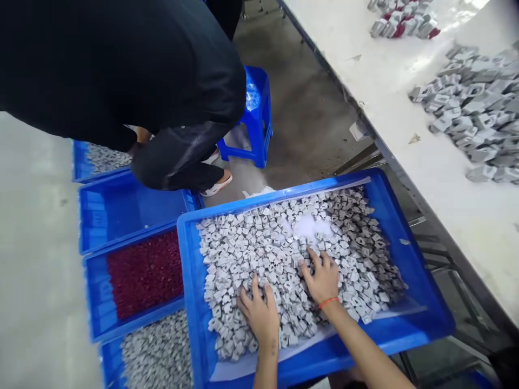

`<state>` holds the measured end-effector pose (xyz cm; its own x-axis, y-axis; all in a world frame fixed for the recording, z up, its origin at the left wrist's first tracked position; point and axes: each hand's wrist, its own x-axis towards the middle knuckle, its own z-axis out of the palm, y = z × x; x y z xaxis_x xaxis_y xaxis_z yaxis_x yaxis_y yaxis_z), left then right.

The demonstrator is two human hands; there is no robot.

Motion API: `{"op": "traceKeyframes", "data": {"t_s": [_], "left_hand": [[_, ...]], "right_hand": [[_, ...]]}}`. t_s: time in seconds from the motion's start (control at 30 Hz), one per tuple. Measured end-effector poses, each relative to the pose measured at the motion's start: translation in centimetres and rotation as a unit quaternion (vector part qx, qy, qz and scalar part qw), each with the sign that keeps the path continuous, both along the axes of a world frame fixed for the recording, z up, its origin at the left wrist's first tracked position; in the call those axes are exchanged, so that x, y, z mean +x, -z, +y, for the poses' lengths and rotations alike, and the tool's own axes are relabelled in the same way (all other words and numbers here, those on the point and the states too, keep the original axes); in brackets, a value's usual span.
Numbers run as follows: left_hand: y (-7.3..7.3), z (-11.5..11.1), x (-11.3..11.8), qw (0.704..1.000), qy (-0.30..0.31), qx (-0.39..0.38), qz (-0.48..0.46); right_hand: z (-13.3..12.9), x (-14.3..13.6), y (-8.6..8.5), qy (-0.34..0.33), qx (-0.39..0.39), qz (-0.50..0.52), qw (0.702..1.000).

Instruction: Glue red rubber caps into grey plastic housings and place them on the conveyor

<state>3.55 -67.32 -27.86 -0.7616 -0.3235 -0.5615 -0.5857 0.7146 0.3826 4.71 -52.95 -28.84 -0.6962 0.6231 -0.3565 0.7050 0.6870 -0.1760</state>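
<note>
A large blue tray (421, 292), lined with a white sheet (310, 228), is spread with small grey block-like pieces (243, 243). Many of the pieces have a hole in them. My left hand (261, 313) rests on the pieces left of the tray's middle, fingers spread. To its right, my right hand (323, 278) also touches the pieces with its fingers apart, just below a patch where the sheet shows through. An orange-red band circles my right wrist. No piece is visibly gripped in either hand, though the fingertips sink partly among the pieces.
Blue trays stand on the left, one with dark red pieces (141, 275), another with grey pieces (158, 346). A person in dark clothes (170, 70) bends over them beside a blue stool (255, 108). On the right, a white table (389, 102) carries piles of grey parts (482, 102).
</note>
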Motion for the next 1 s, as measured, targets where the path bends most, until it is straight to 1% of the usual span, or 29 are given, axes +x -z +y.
{"op": "traceKeyframes", "data": {"t_s": [0.1,0.17,0.23,0.3,0.37,0.43,0.53,0.67,0.77,0.9,1.0], "left_hand": [[0.0,0.3,-1.0,1.0,-0.013,-0.003,-0.022],[-0.1,0.4,-1.3,0.999,-0.012,0.009,-0.04],[-0.4,0.4,-1.4,0.998,-0.008,0.026,-0.051],[-0.6,0.3,-1.3,0.998,-0.009,0.04,-0.054],[-0.6,0.2,-1.3,0.998,-0.013,0.046,-0.05],[-0.3,0.1,-1.4,0.998,-0.017,0.05,-0.046],[0.2,0.0,-1.9,0.997,-0.023,0.06,-0.043],[0.7,-0.8,-2.4,0.996,-0.026,0.082,-0.018],[1.1,-1.4,-2.5,0.994,-0.033,0.102,-0.004],[1.6,-1.8,-2.3,0.992,-0.06,0.107,-0.004],[1.8,-1.3,-2.0,0.99,-0.081,0.115,0.002]], "right_hand": [[-1.1,-0.4,0.1,0.007,0.006,-0.003,1.0],[-1.5,-0.6,0.0,-0.005,-0.005,0.0,1.0],[-1.1,-0.6,-0.1,-0.024,-0.025,0.008,0.999],[-0.4,-0.5,-0.2,-0.027,-0.038,0.014,0.999],[0.1,-0.5,-0.1,-0.005,-0.043,0.018,0.999],[0.0,-0.7,0.0,0.027,-0.051,0.021,0.998],[-1.4,-1.1,-0.1,0.059,-0.084,0.03,0.994],[-3.8,-1.4,-0.7,0.069,-0.152,0.043,0.985],[-4.6,-1.5,-1.0,0.078,-0.185,0.04,0.979],[-3.8,-2.1,-1.0,0.089,-0.232,0.044,0.968],[-2.9,-2.6,-1.1,0.075,-0.278,0.045,0.956]]}}
